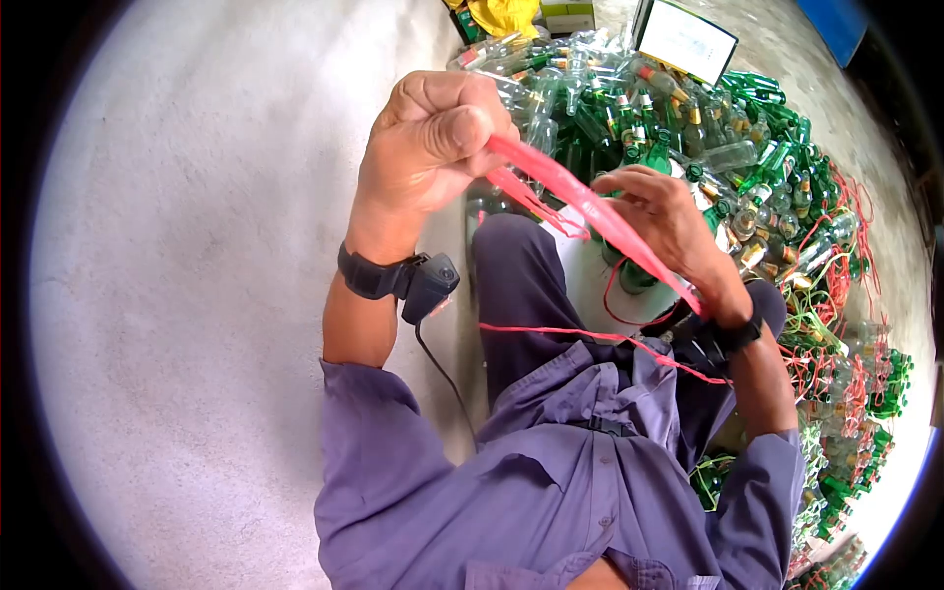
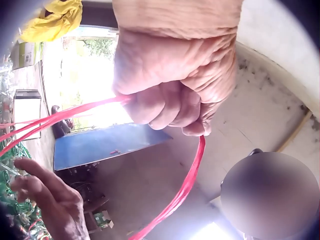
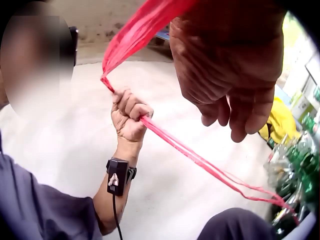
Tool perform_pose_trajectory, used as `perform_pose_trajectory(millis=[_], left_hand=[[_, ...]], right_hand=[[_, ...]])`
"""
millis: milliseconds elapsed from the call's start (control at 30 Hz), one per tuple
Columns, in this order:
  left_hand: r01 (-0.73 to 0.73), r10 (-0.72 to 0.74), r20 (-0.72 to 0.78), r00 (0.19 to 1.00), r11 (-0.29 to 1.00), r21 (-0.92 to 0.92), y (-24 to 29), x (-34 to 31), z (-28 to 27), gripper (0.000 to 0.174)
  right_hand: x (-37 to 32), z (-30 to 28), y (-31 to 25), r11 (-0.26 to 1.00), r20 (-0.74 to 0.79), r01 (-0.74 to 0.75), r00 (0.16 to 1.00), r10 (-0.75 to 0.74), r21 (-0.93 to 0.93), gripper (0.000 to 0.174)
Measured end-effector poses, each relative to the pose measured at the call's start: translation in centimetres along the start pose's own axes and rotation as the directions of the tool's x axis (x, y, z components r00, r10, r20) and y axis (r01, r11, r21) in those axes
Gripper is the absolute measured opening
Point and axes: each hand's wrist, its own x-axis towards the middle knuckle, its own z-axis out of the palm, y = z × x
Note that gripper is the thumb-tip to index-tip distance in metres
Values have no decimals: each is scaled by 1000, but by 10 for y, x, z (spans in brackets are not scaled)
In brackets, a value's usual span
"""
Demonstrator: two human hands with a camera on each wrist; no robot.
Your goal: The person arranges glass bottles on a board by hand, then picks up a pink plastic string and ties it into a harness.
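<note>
My left hand [image 1: 433, 138] is raised in a fist, gripping a red plastic string [image 1: 615, 228]. In the left wrist view, strands of it come out on both sides of the curled fingers [image 2: 167, 107]. A wide band of the string slants down to the right wrist, while thinner strands hang toward the bottles. My right hand [image 1: 674, 221] is beside that band, its fingers loosely bent and holding nothing; the right wrist view shows them hanging apart from the string. Green bottles [image 1: 644, 270] stand between the knees, partly hidden by the right hand and band. Another red strand [image 1: 590, 334] crosses the lap.
A large heap of green and clear bottles [image 1: 733, 157] spreads ahead and to the right. More bottles tied with red string [image 1: 851, 379] lie at the right. A white panel [image 1: 685, 42] and a yellow bag [image 1: 506, 15] are behind the heap. A black cable [image 1: 447, 379] hangs from the left wrist camera.
</note>
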Motion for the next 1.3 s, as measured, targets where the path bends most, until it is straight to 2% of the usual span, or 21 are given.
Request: perform_pose_trajectory(millis=[67, 133, 200, 267, 333, 467, 500, 600, 633, 667, 733, 867, 900, 933, 967, 1033, 1067, 1133, 1200, 1267, 1300], left_hand=[[-10, 10, -26, 1000, 1000, 21, 0, -8, 3, 43], [-93, 93, -23, 995, 996, 18, -2, -14, 3, 48], [-93, 93, -4, 996, 996, -14, -3, -21, -3, 48], [-106, 113, 36, 993, 982, -157, -7, -28, -16, 40], [-104, 108, 12, 994, 978, -181, -11, -33, -21, 38], [-131, 129, -24, 991, 956, -263, -19, -44, -35, 35], [-130, 127, -27, 992, 956, -264, -19, -47, -36, 35], [-76, 60, -103, 993, 983, -165, -17, -55, -41, 44], [-80, 61, -117, 991, 982, -173, -19, -57, -42, 43], [-85, 62, -131, 989, 980, -181, -20, -59, -44, 42], [-86, 57, -150, 987, 979, -188, -21, -64, -48, 42], [-112, 77, -186, 979, 976, -185, -21, -66, -47, 41], [-112, 77, -186, 979, 976, -185, -22, -67, -49, 41], [-100, 60, -172, 983, 967, -234, -23, -68, -51, 41], [-87, 43, -158, 987, 955, -283, -25, -70, -53, 40], [-80, 31, -175, 984, 955, -285, -31, -66, -41, 40], [-75, 20, -191, 981, 955, -287, -36, -63, -33, 40], [-70, 13, -200, 980, 957, -282, -46, -56, -18, 39], [-63, 4, -209, 978, 958, -279, -52, -49, -4, 39], [62, -113, -190, 975, 965, -256, -49, -41, 6, 39], [84, -134, -145, 980, 947, -309, -51, -39, 3, 39]], right_hand=[[13, 19, -3, 989, 105, -92, 991, 80, 120, 25], [15, 41, -5, 956, 118, -102, 990, 72, 275, 30], [17, 54, -7, 939, 161, -124, 984, 75, 321, 32], [19, 65, 0, 918, 174, -102, 984, 37, 382, 32], [19, 70, 5, 853, 314, -232, 946, 86, 467, 32], [10, 89, 11, 761, 442, -392, 883, 155, 516, 32], [9, 98, 16, 762, 434, -378, 890, 142, 526, 36], [-4, 100, 25, 740, 491, -448, 852, 182, 502, 43], [-10, 107, 34, 734, 455, -427, 872, 179, 528, 51], [-15, 108, 37, 734, 454, -426, 873, 180, 529, 51], [-23, 107, 36, 655, 485, -486, 851, 203, 578, 56], [-36, 100, 32, 709, 492, -510, 831, 259, 488, 64], [-37, 98, 26, 633, 498, -553, 818, 288, 542, 66], [-35, 97, 27, 632, 498, -553, 818, 288, 543, 66], [-33, 95, 30, 678, 435, -503, 853, 288, 536, 66], [-24, 88, 23, 764, 333, -383, 914, 232, 519, 64], [-19, 84, 17, 765, 331, -382, 914, 232, 519, 64], [-3, 76, -3, 875, 185, -229, 969, 163, 427, 61], [7, 71, -14, 890, 213, -197, 970, 116, 412, 59], [10, 68, -35, 859, 247, -164, 968, 46, 485, 59], [12, 62, -48, 828, 290, -192, 956, 37, 527, 58]])
